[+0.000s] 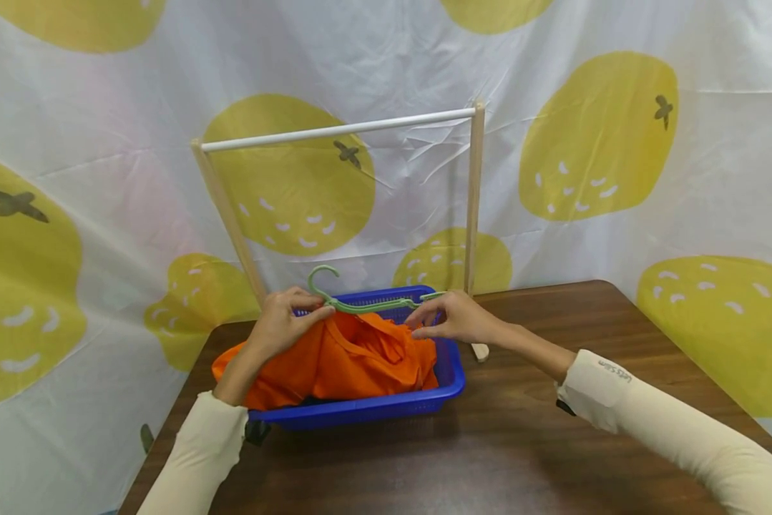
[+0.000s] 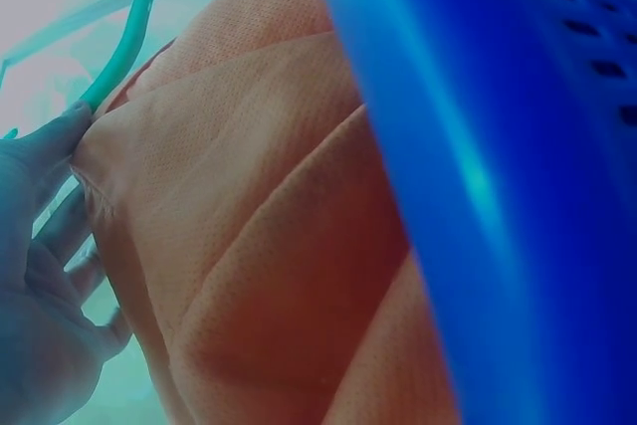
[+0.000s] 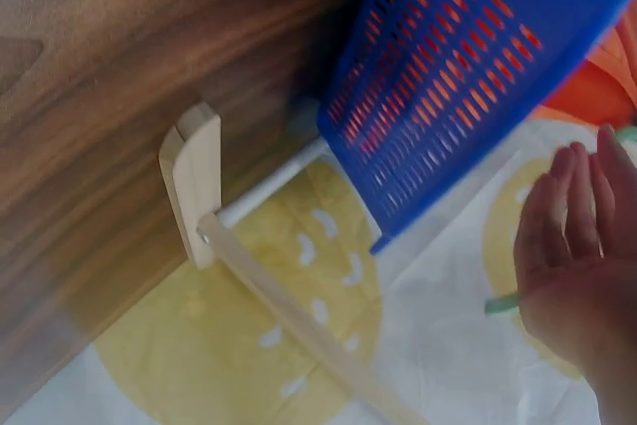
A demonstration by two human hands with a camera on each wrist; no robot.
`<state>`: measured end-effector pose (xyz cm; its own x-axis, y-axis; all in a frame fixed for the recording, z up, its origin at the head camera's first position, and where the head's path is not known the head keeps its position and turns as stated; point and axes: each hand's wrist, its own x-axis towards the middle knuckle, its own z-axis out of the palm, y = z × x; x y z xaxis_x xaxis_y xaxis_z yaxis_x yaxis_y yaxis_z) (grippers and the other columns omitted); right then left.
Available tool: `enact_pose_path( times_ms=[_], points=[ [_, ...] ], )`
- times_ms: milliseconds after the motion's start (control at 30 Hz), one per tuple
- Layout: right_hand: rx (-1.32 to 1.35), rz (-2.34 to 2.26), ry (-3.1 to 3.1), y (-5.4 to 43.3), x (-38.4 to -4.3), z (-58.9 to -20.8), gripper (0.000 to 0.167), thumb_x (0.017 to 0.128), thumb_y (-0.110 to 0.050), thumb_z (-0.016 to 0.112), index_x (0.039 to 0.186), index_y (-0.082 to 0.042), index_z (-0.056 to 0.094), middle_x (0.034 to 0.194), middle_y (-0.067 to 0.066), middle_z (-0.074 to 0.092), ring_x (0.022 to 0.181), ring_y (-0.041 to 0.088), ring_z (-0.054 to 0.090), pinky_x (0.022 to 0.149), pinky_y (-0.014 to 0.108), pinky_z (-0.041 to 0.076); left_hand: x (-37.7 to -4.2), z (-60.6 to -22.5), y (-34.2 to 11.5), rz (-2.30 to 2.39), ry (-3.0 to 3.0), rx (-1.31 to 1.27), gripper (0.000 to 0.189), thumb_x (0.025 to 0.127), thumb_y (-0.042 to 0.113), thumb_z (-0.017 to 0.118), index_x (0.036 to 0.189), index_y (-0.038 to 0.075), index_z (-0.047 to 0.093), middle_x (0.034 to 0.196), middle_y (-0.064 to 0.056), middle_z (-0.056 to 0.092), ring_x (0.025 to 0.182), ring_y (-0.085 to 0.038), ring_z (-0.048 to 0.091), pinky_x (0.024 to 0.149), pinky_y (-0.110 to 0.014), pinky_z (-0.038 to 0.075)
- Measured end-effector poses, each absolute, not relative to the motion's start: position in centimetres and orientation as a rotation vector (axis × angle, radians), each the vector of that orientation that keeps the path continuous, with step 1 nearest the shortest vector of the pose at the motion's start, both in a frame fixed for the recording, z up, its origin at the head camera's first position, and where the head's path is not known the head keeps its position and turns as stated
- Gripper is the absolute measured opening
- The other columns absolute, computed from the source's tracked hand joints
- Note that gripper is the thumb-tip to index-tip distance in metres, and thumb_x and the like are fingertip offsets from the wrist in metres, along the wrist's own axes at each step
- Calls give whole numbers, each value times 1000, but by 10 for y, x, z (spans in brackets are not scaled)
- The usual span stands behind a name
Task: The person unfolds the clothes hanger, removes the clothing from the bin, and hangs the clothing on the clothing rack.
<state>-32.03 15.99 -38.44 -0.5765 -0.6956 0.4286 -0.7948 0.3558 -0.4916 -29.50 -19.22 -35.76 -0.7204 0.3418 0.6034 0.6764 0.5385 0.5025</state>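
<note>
In the head view a green clothes hanger (image 1: 373, 308) stands over an orange garment (image 1: 353, 365), its hook pointing up. My left hand (image 1: 279, 322) pinches the garment's edge together with the hanger close to the hook. The left wrist view shows the fingertips of that hand (image 2: 45, 236) at the cloth, with the green hook above. My right hand (image 1: 456, 318) is at the hanger's other end, fingers extended toward the garment's opening. From the right wrist, the hanger's tip (image 3: 503, 303) sticks out behind this hand (image 3: 577, 256). The garment lies bunched in a blue basket (image 1: 360, 411).
A small rack with a white bar (image 1: 340, 131) and wooden posts (image 1: 476, 200) rises behind the basket. Its wooden foot (image 1: 481, 352) rests on the brown table (image 1: 521, 436). Behind hangs a white curtain (image 1: 411, 64) with yellow fruit prints.
</note>
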Motion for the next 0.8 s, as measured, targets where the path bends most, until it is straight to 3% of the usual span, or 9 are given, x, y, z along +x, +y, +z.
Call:
enact_pose_path(
  times_ms=[267,433,600,800],
  points=[
    [1510,800,-2540,138,-327,-404,18,92,-14,81,109,-6,81,103,1,79,76,9,72,64,21,56,-293,-358,-196,-1040,-2372,-807,22,89,17,84,104,2,83,92,-7,75,85,-22,69,71,-33,56],
    [1530,640,-2591,124,-331,-409,20,91,-7,80,111,-7,80,106,3,79,79,7,72,70,25,58,-293,-358,-196,-1040,-2371,-810,22,89,18,85,105,2,83,92,-8,75,85,-22,69,71,-33,56],
    [1552,451,-2648,115,-330,-410,28,87,-6,83,115,-8,79,98,3,78,71,7,66,66,25,55,-292,-357,-196,-1046,-2386,-799,23,89,19,85,105,3,83,92,-7,75,84,-22,69,71,-34,57],
    [1532,207,-2697,113,-325,-407,32,89,-11,83,121,-12,76,111,1,77,93,19,71,78,38,60,-293,-354,-195,-1044,-2392,-825,21,90,19,84,106,4,83,90,-5,72,85,-22,69,74,-37,58]
  ],
)
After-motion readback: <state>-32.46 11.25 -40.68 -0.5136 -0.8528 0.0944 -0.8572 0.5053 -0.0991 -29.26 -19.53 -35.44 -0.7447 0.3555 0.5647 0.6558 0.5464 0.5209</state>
